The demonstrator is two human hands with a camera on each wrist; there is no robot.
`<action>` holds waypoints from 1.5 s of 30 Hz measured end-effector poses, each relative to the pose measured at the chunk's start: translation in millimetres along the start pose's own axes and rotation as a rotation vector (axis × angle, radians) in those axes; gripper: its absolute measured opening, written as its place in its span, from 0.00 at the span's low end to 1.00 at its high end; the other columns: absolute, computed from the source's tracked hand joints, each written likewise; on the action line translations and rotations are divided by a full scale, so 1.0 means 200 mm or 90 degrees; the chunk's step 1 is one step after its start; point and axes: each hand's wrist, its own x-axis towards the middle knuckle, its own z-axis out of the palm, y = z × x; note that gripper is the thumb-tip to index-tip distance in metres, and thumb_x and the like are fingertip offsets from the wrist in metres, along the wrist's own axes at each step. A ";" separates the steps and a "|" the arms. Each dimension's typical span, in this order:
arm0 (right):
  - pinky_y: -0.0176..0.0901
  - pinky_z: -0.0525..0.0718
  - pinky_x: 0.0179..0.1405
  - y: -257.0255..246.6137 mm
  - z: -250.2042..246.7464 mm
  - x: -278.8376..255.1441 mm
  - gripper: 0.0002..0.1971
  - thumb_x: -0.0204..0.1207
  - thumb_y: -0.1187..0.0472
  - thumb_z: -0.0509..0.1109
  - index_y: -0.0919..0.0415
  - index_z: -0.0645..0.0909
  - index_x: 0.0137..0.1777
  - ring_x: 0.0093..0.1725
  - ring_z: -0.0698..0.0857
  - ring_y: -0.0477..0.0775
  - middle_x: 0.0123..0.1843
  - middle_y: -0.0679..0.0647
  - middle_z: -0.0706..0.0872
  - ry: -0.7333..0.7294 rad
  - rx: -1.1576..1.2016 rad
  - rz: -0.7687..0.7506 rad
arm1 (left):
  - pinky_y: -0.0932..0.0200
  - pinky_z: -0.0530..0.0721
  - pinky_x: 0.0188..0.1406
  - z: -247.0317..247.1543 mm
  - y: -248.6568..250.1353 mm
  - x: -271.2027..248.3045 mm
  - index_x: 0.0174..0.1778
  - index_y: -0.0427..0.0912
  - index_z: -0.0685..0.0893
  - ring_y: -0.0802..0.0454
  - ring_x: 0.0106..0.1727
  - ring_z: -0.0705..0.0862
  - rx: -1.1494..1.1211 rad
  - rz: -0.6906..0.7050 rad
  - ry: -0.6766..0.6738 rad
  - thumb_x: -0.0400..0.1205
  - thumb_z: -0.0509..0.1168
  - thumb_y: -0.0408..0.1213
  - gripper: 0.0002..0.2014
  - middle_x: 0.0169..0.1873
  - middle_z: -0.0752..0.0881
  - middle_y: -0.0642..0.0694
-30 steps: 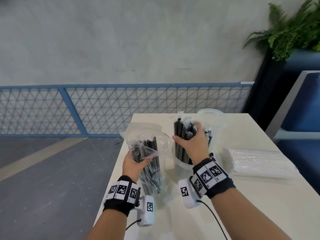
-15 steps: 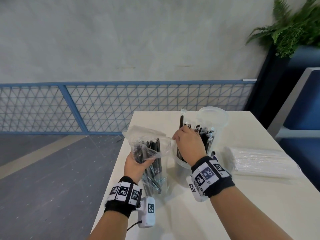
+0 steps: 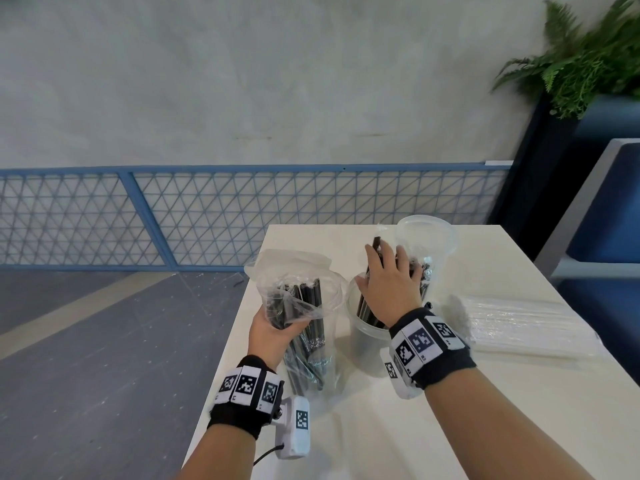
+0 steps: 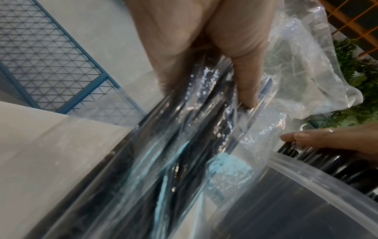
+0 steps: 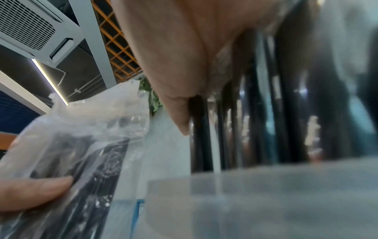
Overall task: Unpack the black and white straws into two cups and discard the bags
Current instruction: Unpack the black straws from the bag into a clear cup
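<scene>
My left hand grips a clear plastic bag that stands upright near the table's left edge, with black straws still inside. In the left wrist view my left thumb presses the bag against those straws. My right hand lies with spread, straight fingers over black straws standing in a clear cup. Behind it stands a second clear cup, empty. A sealed bag of white straws lies flat to the right.
The white table ends just left of my left hand, with grey floor below. A blue mesh fence runs behind. A potted fern and a blue seat stand at the right.
My right hand lowered a bundle of black straws into the near cup, let go of it, and now lies open on the straws. My left hand kept hold of the bag.
</scene>
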 end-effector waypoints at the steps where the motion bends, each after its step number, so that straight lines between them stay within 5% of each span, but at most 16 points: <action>1: 0.67 0.53 0.78 0.01 0.01 0.00 0.29 0.82 0.49 0.55 0.53 0.53 0.81 0.83 0.52 0.61 0.84 0.54 0.55 -0.013 -0.004 -0.008 | 0.46 0.84 0.60 0.00 0.00 0.00 0.56 0.34 0.83 0.44 0.54 0.88 -0.002 -0.002 0.001 0.67 0.77 0.25 0.21 0.50 0.89 0.38; 5: 0.64 0.52 0.79 0.03 -0.02 0.00 0.28 0.82 0.49 0.55 0.51 0.54 0.81 0.82 0.55 0.59 0.83 0.53 0.58 -0.037 0.023 -0.042 | 0.45 0.84 0.60 -0.01 -0.01 0.00 0.56 0.33 0.83 0.44 0.53 0.88 0.003 -0.009 0.000 0.67 0.77 0.25 0.21 0.50 0.89 0.38; 7: 0.59 0.60 0.76 0.01 -0.04 -0.03 0.26 0.80 0.50 0.61 0.54 0.64 0.77 0.78 0.63 0.64 0.79 0.59 0.65 0.112 0.113 -0.066 | 0.46 0.84 0.59 -0.02 -0.01 0.00 0.56 0.32 0.83 0.45 0.53 0.88 0.006 -0.013 -0.006 0.67 0.77 0.26 0.21 0.50 0.89 0.38; 9: 0.37 0.70 0.66 -0.06 -0.10 -0.09 0.17 0.78 0.58 0.64 0.60 0.76 0.65 0.61 0.78 0.55 0.64 0.58 0.79 0.295 0.327 -0.147 | 0.46 0.85 0.58 -0.02 -0.01 0.00 0.56 0.33 0.83 0.45 0.52 0.88 0.016 -0.007 -0.010 0.67 0.77 0.26 0.21 0.49 0.89 0.38; 11: 0.24 0.75 0.53 -0.14 -0.13 -0.17 0.09 0.78 0.64 0.63 0.63 0.81 0.56 0.46 0.82 0.46 0.52 0.55 0.84 0.268 0.433 -0.229 | 0.46 0.85 0.56 -0.02 -0.01 0.00 0.54 0.33 0.84 0.45 0.51 0.89 0.024 -0.011 -0.017 0.67 0.77 0.25 0.20 0.48 0.90 0.40; 16: 0.40 0.77 0.53 -0.23 -0.03 -0.22 0.15 0.81 0.61 0.61 0.62 0.73 0.67 0.58 0.82 0.56 0.62 0.59 0.81 -0.017 0.334 -0.165 | 0.47 0.86 0.54 -0.02 -0.02 -0.01 0.56 0.31 0.83 0.40 0.53 0.88 0.015 -0.025 -0.051 0.67 0.76 0.23 0.21 0.49 0.90 0.37; 22: 0.35 0.76 0.56 -0.22 0.05 -0.19 0.21 0.79 0.58 0.66 0.60 0.70 0.71 0.60 0.84 0.52 0.63 0.59 0.84 -0.104 0.471 -0.104 | 0.41 0.84 0.59 -0.05 -0.05 0.00 0.60 0.35 0.80 0.41 0.56 0.87 0.037 -0.032 -0.104 0.65 0.78 0.25 0.27 0.53 0.88 0.37; 26: 0.34 0.75 0.53 -0.21 0.10 -0.18 0.27 0.70 0.56 0.76 0.62 0.74 0.68 0.56 0.78 0.46 0.64 0.57 0.82 -0.215 0.436 -0.173 | 0.59 0.86 0.50 -0.04 -0.05 -0.01 0.65 0.38 0.73 0.50 0.56 0.87 0.021 -0.044 -0.198 0.60 0.77 0.16 0.37 0.55 0.85 0.40; 28: 0.38 0.76 0.58 -0.21 0.13 -0.18 0.32 0.64 0.54 0.80 0.61 0.74 0.67 0.60 0.78 0.48 0.64 0.56 0.81 -0.248 0.467 -0.168 | 0.64 0.85 0.48 -0.02 -0.03 -0.03 0.69 0.39 0.68 0.56 0.55 0.86 0.026 -0.040 -0.262 0.54 0.80 0.21 0.47 0.55 0.83 0.44; 32: 0.49 0.82 0.61 -0.24 0.21 -0.22 0.32 0.57 0.53 0.82 0.56 0.74 0.61 0.57 0.84 0.52 0.57 0.53 0.86 -0.188 0.534 -0.081 | 0.68 0.79 0.62 0.00 -0.01 -0.04 0.78 0.40 0.56 0.60 0.64 0.80 0.103 -0.027 -0.353 0.56 0.81 0.22 0.57 0.62 0.79 0.48; 34: 0.47 0.83 0.59 -0.26 0.23 -0.25 0.29 0.56 0.56 0.82 0.56 0.76 0.58 0.54 0.85 0.52 0.54 0.53 0.86 -0.133 0.578 -0.018 | 0.58 0.75 0.71 0.00 -0.02 -0.04 0.79 0.52 0.51 0.56 0.71 0.76 0.085 -0.023 -0.384 0.57 0.82 0.26 0.61 0.69 0.76 0.45; 37: 0.44 0.83 0.59 -0.28 0.25 -0.28 0.28 0.57 0.55 0.82 0.58 0.78 0.57 0.54 0.85 0.50 0.54 0.52 0.88 -0.112 0.601 0.045 | 0.57 0.78 0.67 -0.01 -0.02 -0.05 0.79 0.55 0.48 0.54 0.72 0.77 0.051 -0.020 -0.422 0.59 0.82 0.25 0.61 0.70 0.76 0.45; 40: 0.48 0.85 0.59 -0.28 0.28 -0.28 0.28 0.57 0.52 0.82 0.57 0.80 0.57 0.54 0.87 0.49 0.53 0.51 0.89 -0.073 0.652 0.095 | 0.62 0.81 0.61 -0.01 0.00 -0.05 0.80 0.41 0.53 0.54 0.69 0.79 0.036 -0.031 -0.406 0.56 0.84 0.38 0.60 0.67 0.78 0.45; 43: 0.49 0.86 0.57 -0.27 0.29 -0.26 0.25 0.59 0.52 0.81 0.55 0.81 0.56 0.52 0.87 0.47 0.51 0.48 0.89 -0.047 0.665 0.134 | 0.60 0.81 0.61 -0.02 0.03 -0.06 0.77 0.46 0.63 0.52 0.70 0.77 -0.026 -0.017 -0.310 0.59 0.79 0.57 0.52 0.70 0.76 0.47; 45: 0.48 0.85 0.56 -0.27 0.29 -0.26 0.24 0.61 0.51 0.81 0.55 0.81 0.56 0.52 0.87 0.48 0.51 0.49 0.89 -0.036 0.649 0.125 | 0.62 0.81 0.59 -0.03 0.06 -0.06 0.69 0.49 0.73 0.51 0.66 0.80 -0.024 0.022 -0.237 0.66 0.74 0.59 0.37 0.66 0.79 0.49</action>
